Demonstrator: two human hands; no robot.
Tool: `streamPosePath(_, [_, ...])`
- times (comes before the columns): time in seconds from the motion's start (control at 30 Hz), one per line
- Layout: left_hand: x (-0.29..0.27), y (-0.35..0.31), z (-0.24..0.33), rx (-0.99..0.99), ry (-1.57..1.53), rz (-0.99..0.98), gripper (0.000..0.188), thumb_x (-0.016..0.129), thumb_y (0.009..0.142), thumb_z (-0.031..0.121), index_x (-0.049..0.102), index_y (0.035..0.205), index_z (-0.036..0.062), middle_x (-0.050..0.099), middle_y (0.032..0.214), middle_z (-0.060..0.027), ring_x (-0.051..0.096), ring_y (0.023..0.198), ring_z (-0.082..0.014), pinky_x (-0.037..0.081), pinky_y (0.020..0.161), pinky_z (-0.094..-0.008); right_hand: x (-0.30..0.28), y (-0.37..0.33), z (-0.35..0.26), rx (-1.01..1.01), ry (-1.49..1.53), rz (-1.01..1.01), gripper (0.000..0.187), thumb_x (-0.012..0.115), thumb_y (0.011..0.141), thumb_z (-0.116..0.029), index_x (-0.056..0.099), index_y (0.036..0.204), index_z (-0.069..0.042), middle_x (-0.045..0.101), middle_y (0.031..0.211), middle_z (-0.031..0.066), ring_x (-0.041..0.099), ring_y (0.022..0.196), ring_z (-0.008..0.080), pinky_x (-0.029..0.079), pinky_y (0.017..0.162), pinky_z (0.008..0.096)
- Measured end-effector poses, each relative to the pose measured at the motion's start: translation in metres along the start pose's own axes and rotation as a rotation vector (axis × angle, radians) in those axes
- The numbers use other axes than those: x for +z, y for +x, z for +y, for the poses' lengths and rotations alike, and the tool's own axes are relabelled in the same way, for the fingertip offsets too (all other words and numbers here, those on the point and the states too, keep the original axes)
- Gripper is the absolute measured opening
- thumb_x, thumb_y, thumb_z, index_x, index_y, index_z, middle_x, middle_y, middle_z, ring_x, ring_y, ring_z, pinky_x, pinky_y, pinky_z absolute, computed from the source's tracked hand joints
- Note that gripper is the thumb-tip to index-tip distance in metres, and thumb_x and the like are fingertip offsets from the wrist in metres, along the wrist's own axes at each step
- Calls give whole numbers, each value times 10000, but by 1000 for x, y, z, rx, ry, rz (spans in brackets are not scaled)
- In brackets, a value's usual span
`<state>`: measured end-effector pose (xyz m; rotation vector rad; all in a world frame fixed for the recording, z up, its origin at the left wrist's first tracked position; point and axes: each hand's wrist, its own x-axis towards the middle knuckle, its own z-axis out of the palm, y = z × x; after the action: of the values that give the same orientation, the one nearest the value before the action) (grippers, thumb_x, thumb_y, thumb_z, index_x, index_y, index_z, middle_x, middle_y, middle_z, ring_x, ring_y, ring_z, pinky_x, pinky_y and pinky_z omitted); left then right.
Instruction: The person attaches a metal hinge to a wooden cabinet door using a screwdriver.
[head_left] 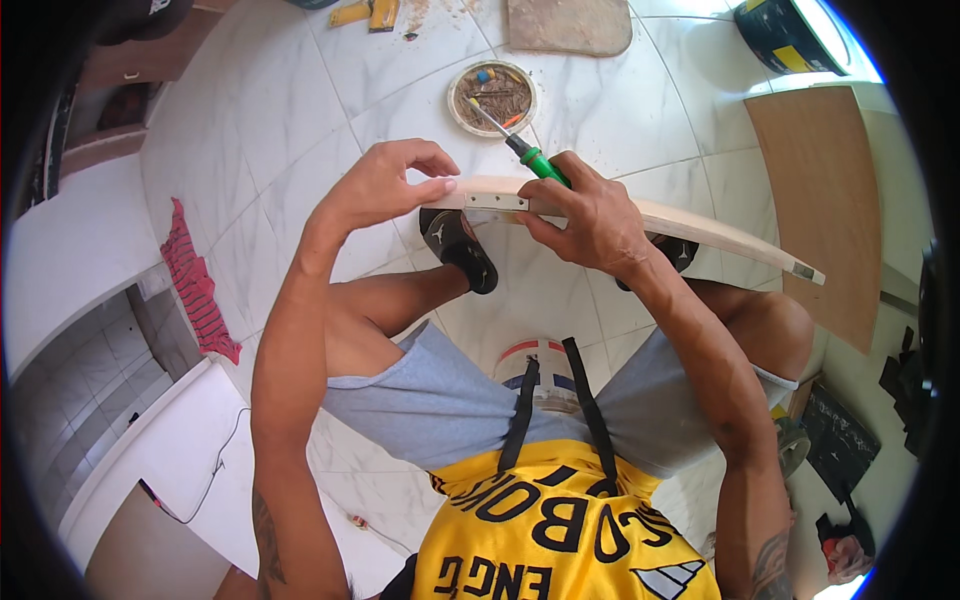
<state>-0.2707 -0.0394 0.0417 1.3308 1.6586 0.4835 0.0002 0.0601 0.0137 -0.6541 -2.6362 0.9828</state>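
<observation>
A long, curved pale wooden slat (690, 222) lies across in front of me, above my feet. Near its left end a metal plate (497, 202) with screw holes is set along the edge. My right hand (595, 215) is closed around the slat and also holds a screwdriver (540, 165) with a green and black handle, its shaft pointing up and left. My left hand (385, 185) is at the slat's left end, its thumb against the wood and its fingers curved, with a gap between thumb and fingers.
Beyond the slat, a round tub (493, 99) holds screws and small bits. A yellow tool (383, 14) and a worn board (570, 24) lie farther off. A wooden panel (825, 200) is at right, a dark bucket (790, 38) behind it. A striped red cloth (198, 280) lies left.
</observation>
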Motion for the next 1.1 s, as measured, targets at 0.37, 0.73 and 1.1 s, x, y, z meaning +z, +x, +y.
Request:
streamPosePath(0.37, [14, 190, -189, -57, 324, 44, 147, 701, 829, 127, 724, 929, 22, 740, 852, -106, 706, 796, -217, 561, 747, -357, 0, 7, -5, 5, -3, 0, 211, 797, 798, -280, 703, 954, -173, 539, 925, 60, 642, 777, 247, 542, 585, 402])
streamPosePath(0.73, [100, 233, -215, 377, 399, -247, 131, 670, 864, 120, 670, 981, 62, 672, 913, -124, 667, 910, -327, 526, 803, -438, -4, 12, -6, -25, 6, -64, 319, 828, 751, -235, 658, 1012, -165, 550, 970, 63, 622, 810, 242, 526, 581, 367])
streamPosePath(1.1, [190, 251, -203, 465, 604, -242, 311, 677, 889, 119, 562, 1173, 68, 547, 1146, -157, 601, 1067, -354, 536, 868, -470, -3, 14, -2, -5, 34, -58, 301, 804, 773, -248, 651, 1017, -161, 542, 969, 70, 602, 763, 232, 516, 575, 355])
